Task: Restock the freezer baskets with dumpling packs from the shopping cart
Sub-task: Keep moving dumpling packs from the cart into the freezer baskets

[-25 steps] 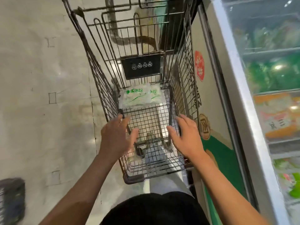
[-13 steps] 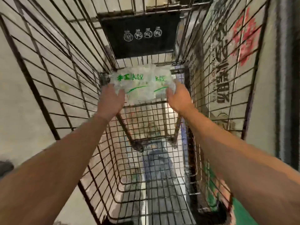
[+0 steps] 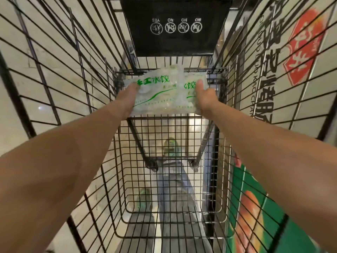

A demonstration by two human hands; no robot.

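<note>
Black wire walls of the shopping cart [image 3: 76, 73] close in left and right, a black placard [image 3: 176, 26] at the far end. Clear dumpling packs [image 3: 164, 94] with green print lie at the cart's far end. Both arms reach straight in: left hand [image 3: 127, 99] and right hand [image 3: 204, 96] pinch the packs' sides, thumbs on top.

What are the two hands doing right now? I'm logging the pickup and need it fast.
Left hand: grips the left end of the dumpling pack, thumb on top.
Right hand: grips the pack's right end, thumb on top.
</note>
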